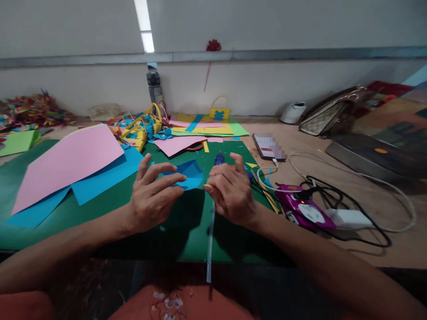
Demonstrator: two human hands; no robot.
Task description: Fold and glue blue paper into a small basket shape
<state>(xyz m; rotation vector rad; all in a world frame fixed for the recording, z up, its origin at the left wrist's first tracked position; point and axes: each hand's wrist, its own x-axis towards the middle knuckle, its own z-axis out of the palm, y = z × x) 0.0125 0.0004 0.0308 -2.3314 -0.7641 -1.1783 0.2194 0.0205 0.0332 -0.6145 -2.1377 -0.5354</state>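
Observation:
My left hand (155,193) is closed around the near side of a small folded blue paper piece (195,175); its thumb is hidden behind the curled fingers. My right hand (231,191) is a short way to the right, its thumb and fingers pinched together and the little finger raised. What it pinches is hidden. A dark blue tip (219,158) pokes out beyond its knuckles. From beneath the same hand a long translucent stick (210,249), like a glue stick, runs toward me past the table edge. Both hands are over the green mat (187,246).
Pink sheets (73,160) and blue sheets (110,175) lie on the left. Small yellow and blue paper bags (136,135) stand behind. To the right are a charging phone (268,146), a purple power strip (305,206), tangled cables, a handbag (333,111) and a dark case (363,155).

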